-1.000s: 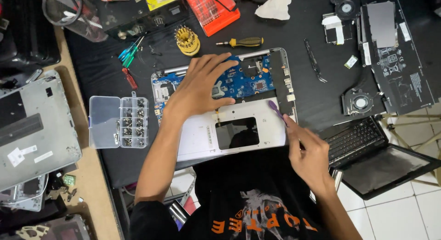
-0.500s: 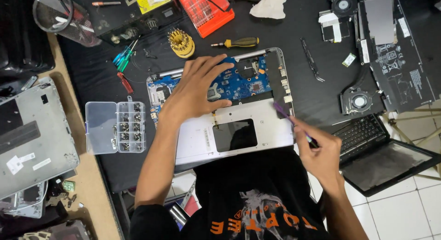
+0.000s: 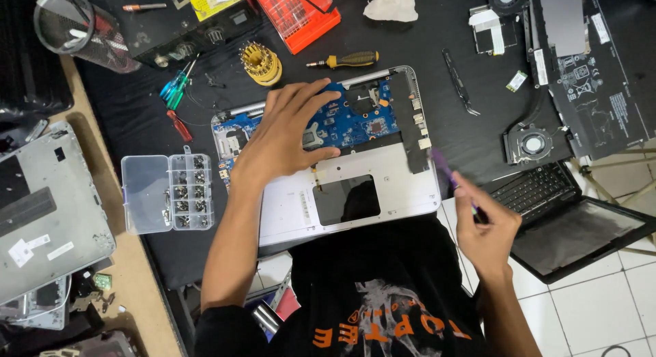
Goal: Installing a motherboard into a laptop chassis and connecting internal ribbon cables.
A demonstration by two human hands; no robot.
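Opened laptop base (image 3: 328,172) lying flat on the black tabletop (image 3: 137,131), blue circuit board (image 3: 348,121) exposed in its upper half, silver palm rest with a dark touchpad cut-out toward the body. Left hand (image 3: 290,135) spread flat, fingers extended, pressing on the board near the middle of the base. Right hand (image 3: 485,230) just off the base's right edge, closed around a thin purple pry tool (image 3: 447,176), tip pointing up toward the base's right rim; blurred, so exact contact with the rim impossible to tell.

Likely trouble from here, as a judgement:
- Bare palm and fingers resting directly on the board: risk of static or skin grease on the chips, and of flexing the board under pressure.
- Pry tool slipping along the rim: possible gouge in the plastic, a snapped clip, or a jab toward the connectors at the right end of the board.
- Base overhanging the near edge of the tabletop: a hard lever push could tip or slide it off toward the lap.
- Clear screw box (image 3: 167,193) left of the base, lid open: an elbow sweep could scatter its contents.
- Yellow-handled screwdriver (image 3: 348,59) and yellow bit holder (image 3: 260,63) just above the base, a loose cooling fan (image 3: 529,144) to its right: easy to knock while pulling the arm back.
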